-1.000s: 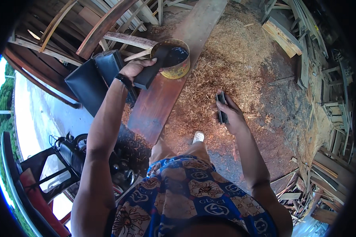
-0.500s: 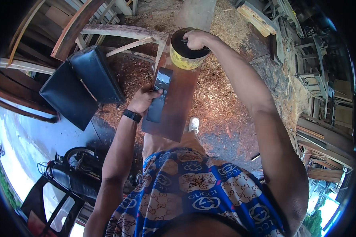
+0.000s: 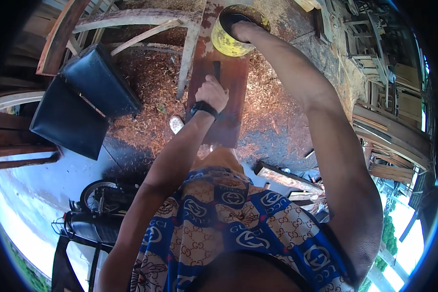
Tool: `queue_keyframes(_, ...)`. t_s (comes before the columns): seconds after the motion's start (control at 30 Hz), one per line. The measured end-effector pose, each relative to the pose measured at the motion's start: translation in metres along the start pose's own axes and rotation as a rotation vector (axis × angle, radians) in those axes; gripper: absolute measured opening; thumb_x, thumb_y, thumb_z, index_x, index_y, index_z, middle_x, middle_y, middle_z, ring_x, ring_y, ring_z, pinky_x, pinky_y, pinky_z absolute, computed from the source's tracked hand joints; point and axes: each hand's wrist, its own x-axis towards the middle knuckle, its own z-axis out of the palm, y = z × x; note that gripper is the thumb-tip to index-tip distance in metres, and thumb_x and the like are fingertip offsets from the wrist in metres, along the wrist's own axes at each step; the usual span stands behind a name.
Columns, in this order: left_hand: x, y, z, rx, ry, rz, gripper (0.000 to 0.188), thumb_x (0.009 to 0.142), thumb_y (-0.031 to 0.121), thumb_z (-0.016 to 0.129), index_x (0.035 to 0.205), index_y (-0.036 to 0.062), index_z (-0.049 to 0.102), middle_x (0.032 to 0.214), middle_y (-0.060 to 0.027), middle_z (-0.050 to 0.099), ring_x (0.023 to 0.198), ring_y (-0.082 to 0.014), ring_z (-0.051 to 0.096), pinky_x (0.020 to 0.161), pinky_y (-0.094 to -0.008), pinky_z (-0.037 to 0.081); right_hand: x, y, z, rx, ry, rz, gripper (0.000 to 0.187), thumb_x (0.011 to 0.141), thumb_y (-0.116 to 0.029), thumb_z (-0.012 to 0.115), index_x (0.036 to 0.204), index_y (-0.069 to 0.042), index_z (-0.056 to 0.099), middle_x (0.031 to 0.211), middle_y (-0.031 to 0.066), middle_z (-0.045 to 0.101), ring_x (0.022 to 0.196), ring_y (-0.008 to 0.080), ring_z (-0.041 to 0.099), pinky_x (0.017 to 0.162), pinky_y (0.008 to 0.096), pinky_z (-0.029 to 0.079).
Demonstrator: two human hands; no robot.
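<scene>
While the left hand [image 3: 213,92] is curled closed around a dark flat tool [image 3: 216,70] pressed against the reddish wooden board [image 3: 228,121], the right hand [image 3: 243,30] reaches into the yellow can [image 3: 224,44]. Right fingers are hidden inside the can, so their grip cannot be told. Can stands at the board's far end, sawdust [image 3: 146,117] all around.

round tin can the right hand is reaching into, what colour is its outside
Yellow, with worn patches, on the round tin can that the right hand dips into; head view.
</scene>
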Motion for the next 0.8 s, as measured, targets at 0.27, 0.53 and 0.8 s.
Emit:
queue_keyframes(0.27,-0.004,0.019,0.026,0.077,-0.016,0.15,0.066,0.089,0.055,0.072,0.116,-0.0022,0.053,0.117,-0.0252,0.061,0.096,-0.0461,0.071,0.081,-0.0534,0.061,-0.034,0.015,-0.004,-0.051,0.3,0.028,0.064,0.091,-0.027,0.069,0.15,-0.009,0.052,0.138,0.0221,0.065,0.125,0.0365,0.064,0.106,0.0447,0.052)
queue_keyframes(0.53,-0.043,-0.02,0.022,0.09,0.04,0.151,0.06,0.09,0.047,0.076,0.117,0.0,0.052,0.116,-0.0247,0.061,0.096,-0.0451,0.071,0.08,-0.0528,0.06,-0.02,0.009,-0.006,0.115,0.383,-0.114,0.053,0.09,-0.011,0.058,0.143,-0.008,0.059,0.127,0.0258,0.069,0.113,0.04,0.07,0.088,0.0499,0.058)
queue_keyframes(0.8,-0.097,-0.062,0.033,0.066,0.196,0.248,0.04,0.088,0.031,0.079,0.11,0.0031,0.061,0.106,-0.0186,0.068,0.093,-0.0408,0.07,0.079,-0.0501,0.058,-0.028,0.0,-0.005,0.047,0.464,-0.121,0.047,0.094,-0.009,0.056,0.14,-0.014,0.063,0.124,0.0228,0.071,0.109,0.0357,0.072,0.086,0.0496,0.061)
